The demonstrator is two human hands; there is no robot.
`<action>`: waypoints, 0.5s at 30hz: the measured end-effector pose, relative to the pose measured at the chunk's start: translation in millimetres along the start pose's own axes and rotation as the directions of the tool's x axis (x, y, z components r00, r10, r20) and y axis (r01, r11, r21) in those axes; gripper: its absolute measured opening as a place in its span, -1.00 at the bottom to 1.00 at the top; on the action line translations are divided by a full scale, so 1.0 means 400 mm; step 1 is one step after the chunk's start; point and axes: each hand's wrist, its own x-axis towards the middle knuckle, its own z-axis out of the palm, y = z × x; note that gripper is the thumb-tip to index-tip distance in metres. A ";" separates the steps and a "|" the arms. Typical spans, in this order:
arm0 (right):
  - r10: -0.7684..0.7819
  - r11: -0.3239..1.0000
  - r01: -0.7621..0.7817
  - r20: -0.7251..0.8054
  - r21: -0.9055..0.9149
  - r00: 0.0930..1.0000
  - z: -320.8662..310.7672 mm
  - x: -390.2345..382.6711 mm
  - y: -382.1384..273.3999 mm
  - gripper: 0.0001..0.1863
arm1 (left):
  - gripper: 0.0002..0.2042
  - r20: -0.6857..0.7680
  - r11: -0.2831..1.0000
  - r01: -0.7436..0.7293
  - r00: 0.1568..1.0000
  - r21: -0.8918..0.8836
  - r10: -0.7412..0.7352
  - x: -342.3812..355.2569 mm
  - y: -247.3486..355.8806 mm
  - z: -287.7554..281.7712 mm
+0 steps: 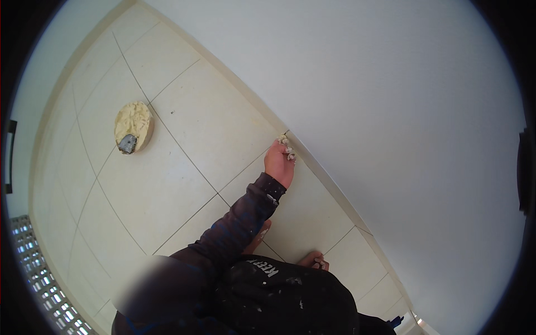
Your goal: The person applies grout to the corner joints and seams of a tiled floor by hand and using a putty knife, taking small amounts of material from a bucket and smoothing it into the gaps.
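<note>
My left hand reaches across to the foot of the wall, its fingers curled and pressed together. Lumps of cream paste stick to the fingers, and more paste shows at the fingertips. These touch the baseboard close to where a tile joint meets it. Off to the left, a round tub on the floor is filled with rough cream paste. A grey, flat piece lies on the paste at its near edge. My right hand is out of sight.
A pale wall rises along the right. Cream tiles with dark joints cover the floor. My bare feet show beside my dark, paste-spotted shirt. A perforated block screen stands at the lower left.
</note>
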 end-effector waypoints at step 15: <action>-0.103 0.994 0.097 0.169 0.041 0.980 0.185 -0.078 0.214 -0.57 | -0.62 0.100 0.991 -0.053 0.994 0.120 0.041 0.061 0.144 -0.043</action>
